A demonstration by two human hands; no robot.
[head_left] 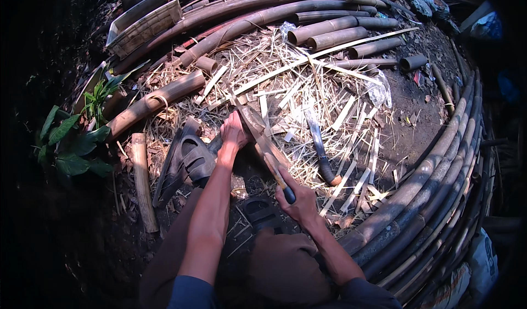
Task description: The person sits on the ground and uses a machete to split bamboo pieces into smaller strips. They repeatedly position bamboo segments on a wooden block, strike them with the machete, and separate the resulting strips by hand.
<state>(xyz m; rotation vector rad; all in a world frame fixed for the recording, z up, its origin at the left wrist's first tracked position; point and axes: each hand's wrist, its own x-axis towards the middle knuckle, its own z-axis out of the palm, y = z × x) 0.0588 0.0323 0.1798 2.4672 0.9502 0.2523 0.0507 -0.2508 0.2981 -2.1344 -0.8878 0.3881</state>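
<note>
My right hand (298, 198) is wrapped round the handle of a handsaw (271, 162), whose long narrow blade points up and away to the left. The blade lies across a short brown bamboo piece (252, 118) low between my feet. Beside the blade, my left hand (235, 132) is closed on that piece; its fingers are partly hidden. A wooden block (279, 154) shows just under the saw. To the right, a machete (318, 144) with a black-wrapped handle lies on the pale bamboo shavings (299, 103). My sandalled feet (196, 158) flank the work.
A thick bamboo length (156, 103) and a thinner pole (144, 182) lie at left, near a leafy plant (74, 136). Cut bamboo tubes (337, 37) and a plastic crate (145, 23) stand at the back. Long bamboo poles (417, 199) curve along the right.
</note>
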